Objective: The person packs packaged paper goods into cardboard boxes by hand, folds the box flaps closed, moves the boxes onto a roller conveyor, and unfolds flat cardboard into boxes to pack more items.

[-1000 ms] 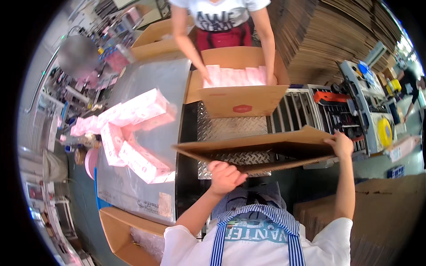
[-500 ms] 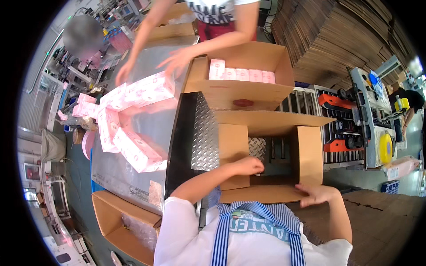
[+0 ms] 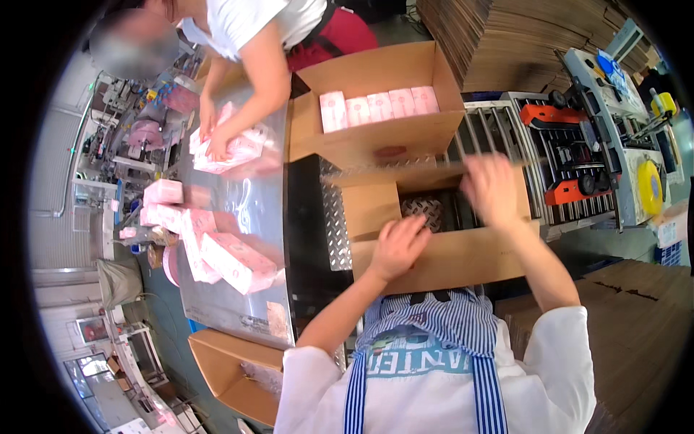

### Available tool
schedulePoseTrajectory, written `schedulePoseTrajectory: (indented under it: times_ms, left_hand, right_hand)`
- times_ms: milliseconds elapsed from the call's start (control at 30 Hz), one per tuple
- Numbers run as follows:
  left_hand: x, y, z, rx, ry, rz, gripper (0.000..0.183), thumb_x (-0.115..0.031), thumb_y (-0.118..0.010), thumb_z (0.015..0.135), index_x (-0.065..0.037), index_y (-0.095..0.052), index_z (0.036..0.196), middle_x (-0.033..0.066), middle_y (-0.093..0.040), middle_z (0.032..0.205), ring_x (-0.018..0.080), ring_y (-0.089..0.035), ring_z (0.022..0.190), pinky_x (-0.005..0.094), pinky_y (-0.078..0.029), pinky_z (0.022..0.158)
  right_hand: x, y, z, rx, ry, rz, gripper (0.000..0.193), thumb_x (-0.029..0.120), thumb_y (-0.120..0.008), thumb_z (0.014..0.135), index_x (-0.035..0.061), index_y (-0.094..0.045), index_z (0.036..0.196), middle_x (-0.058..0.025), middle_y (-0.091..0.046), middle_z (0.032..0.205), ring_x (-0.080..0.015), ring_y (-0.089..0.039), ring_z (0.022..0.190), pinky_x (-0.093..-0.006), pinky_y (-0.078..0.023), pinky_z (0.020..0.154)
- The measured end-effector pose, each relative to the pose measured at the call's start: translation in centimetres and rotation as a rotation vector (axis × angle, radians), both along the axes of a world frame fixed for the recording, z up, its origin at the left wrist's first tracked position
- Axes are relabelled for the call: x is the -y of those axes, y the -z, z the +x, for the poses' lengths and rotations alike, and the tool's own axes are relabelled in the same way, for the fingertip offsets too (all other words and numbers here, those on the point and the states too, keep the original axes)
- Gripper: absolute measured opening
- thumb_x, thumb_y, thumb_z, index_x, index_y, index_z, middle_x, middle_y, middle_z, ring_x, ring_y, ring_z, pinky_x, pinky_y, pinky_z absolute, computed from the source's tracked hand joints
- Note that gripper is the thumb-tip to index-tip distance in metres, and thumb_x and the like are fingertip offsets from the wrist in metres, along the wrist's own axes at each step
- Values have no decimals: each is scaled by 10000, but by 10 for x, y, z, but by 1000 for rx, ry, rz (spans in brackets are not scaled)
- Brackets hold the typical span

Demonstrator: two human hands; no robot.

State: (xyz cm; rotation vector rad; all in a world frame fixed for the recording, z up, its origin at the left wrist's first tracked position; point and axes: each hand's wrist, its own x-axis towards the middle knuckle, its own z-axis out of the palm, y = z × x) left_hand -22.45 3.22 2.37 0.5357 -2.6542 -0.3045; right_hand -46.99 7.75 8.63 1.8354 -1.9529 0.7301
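An open cardboard box [image 3: 367, 210] stands in front of me with its flaps up, and diamond-plate metal shows through its bottom. My left hand [image 3: 400, 248] is at the near flap [image 3: 463, 260], fingers bent over its upper edge; the thumb is hard to make out. Over the box's far right part is my right hand [image 3: 493, 186], blurred, its fingers stretched out and holding nothing. Just beyond stands a second open carton [image 3: 390, 136] holding a row of pink-and-white packs [image 3: 379, 107].
At left, a metal table [image 3: 249, 195] carries pink packs [image 3: 238, 262]. Across it, a co-worker's hands [image 3: 220, 137] handle more packs. To the right run a roller conveyor [image 3: 499, 130] and an orange-and-black machine [image 3: 571, 152]. Flat cardboard [image 3: 506, 50] is stacked behind. Another carton [image 3: 235, 369] sits lower left.
My right hand has moved from the near right flap to the box's far side. My left hand has come back to the near flap, which stands higher. The co-worker has shifted left and gathered packs.
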Motion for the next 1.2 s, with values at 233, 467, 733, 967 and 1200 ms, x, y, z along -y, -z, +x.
schedulePoseTrajectory:
  times_ms: [233,467,733,967,1200]
  left_hand:
    - [37,20,44,428,-614,-26,588,-434,-438,881,-200,-303,1402,150,-226,1466,313,-203,1359,593,-169,1039]
    - [150,85,176,148,-1079,661,668,-564,-248,919,-134,-227,1429,165,-199,1475,348,-140,1367,570,-154,1061]
    - [58,95,98,-462,-796,1809,709,-583,-307,912,-58,-320,1388,126,-381,1390,280,-358,1273,362,-269,1057]
    - [44,74,79,-362,-756,1510,614,-494,-433,914,-39,-418,1325,115,-494,1295,236,-471,1177,347,-359,987]
    - [73,-33,161,-135,-750,1244,637,-544,-378,919,-31,-455,1288,113,-543,1218,197,-528,1107,323,-432,905]
  right_hand:
    - [-79,48,-13,182,113,130,111,136,-577,792,55,-546,723,-118,-544,719,-283,-523,699,-417,-403,643]
    - [-144,259,-50,808,536,481,358,291,-437,939,-23,-609,928,-241,-614,947,-379,-582,904,-416,-453,773]
    - [-179,135,-89,1816,263,127,363,349,-508,916,9,-633,905,-61,-653,820,-148,-599,723,-303,-492,649]
    - [-118,-7,-35,1527,88,169,377,411,-558,865,71,-538,703,10,-532,689,-79,-496,650,-241,-415,562]
    - [-31,-3,70,251,-199,345,343,302,-676,756,137,-587,1043,-64,-544,1169,-254,-452,1144,-500,-260,1010]
